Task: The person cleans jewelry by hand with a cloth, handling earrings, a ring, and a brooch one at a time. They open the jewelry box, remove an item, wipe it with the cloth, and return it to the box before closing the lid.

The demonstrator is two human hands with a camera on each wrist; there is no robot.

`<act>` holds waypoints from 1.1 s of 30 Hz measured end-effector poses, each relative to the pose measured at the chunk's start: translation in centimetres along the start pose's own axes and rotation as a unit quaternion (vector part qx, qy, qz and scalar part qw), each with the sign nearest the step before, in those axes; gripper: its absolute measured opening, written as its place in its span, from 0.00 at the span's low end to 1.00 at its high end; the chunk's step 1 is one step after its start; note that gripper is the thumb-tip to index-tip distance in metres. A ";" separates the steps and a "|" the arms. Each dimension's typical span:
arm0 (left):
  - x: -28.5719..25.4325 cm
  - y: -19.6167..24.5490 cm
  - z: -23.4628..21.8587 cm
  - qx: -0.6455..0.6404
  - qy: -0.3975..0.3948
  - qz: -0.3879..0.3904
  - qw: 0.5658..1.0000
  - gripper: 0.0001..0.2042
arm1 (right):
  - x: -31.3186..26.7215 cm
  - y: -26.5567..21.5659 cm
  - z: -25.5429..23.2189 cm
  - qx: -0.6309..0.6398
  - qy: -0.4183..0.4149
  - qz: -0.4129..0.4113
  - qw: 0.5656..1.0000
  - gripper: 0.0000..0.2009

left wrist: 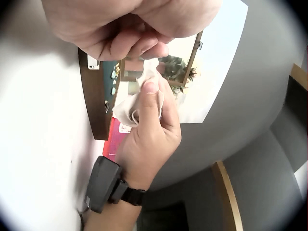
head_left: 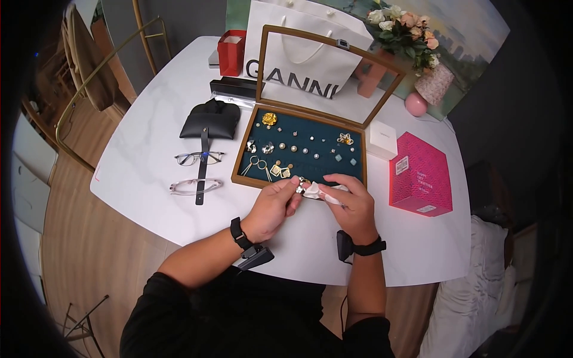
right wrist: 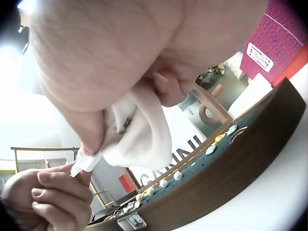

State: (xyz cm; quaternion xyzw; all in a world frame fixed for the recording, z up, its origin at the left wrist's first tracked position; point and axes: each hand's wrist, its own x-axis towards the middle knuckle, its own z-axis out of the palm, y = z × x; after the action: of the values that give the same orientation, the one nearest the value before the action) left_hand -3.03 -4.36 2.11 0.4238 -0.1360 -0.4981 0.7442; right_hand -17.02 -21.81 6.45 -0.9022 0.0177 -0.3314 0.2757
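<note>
In the head view, the left hand (head_left: 270,210) pinches a small shiny silver jewelry piece (head_left: 301,186) at the front edge of a wooden jewelry case (head_left: 250,181). Close beside it, the right hand (head_left: 358,210) grips a white cloth (head_left: 325,192). The left wrist view has the cloth (left wrist: 126,108) bunched under the thumb of the right hand (left wrist: 156,127), below the curled fingers of the left hand (left wrist: 130,24). A small dark piece shows in the cloth's folds (right wrist: 139,139) in the right wrist view, where the left hand (right wrist: 57,197) meets the cloth's tip.
Earrings lie on the case's green lining (head_left: 304,134), its glass lid raised. Two pairs of glasses (head_left: 197,157) and a black pouch (head_left: 210,121) are left of it. Behind stands a white bag (head_left: 304,48); to the right are white (head_left: 382,141) and pink boxes (head_left: 421,176).
</note>
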 end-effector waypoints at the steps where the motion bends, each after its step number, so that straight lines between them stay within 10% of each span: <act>1: 0.1 0.0 0.0 0.038 0.014 0.026 0.999 0.17 | -0.1 0.3 0.1 -0.001 0.013 0.000 1.000 0.15; 10: 3.0 6.4 1.6 0.361 0.022 0.213 0.908 0.13 | -0.4 0.3 1.2 0.115 0.114 0.089 0.983 0.09; 18: 15.9 10.4 -2.2 0.498 0.098 0.167 0.845 0.16 | -0.5 0.1 1.8 0.153 0.072 0.059 0.984 0.07; 33: 19.5 11.4 -2.6 0.750 0.148 0.175 0.621 0.21 | -0.7 -0.1 1.9 0.187 0.044 0.066 0.979 0.06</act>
State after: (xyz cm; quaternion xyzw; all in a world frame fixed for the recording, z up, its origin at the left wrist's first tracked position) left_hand 14.86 -18.11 4.98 0.8712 -0.4214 -0.0145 0.2514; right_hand -16.40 -20.63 4.93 -0.8161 0.0275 -0.3492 0.4598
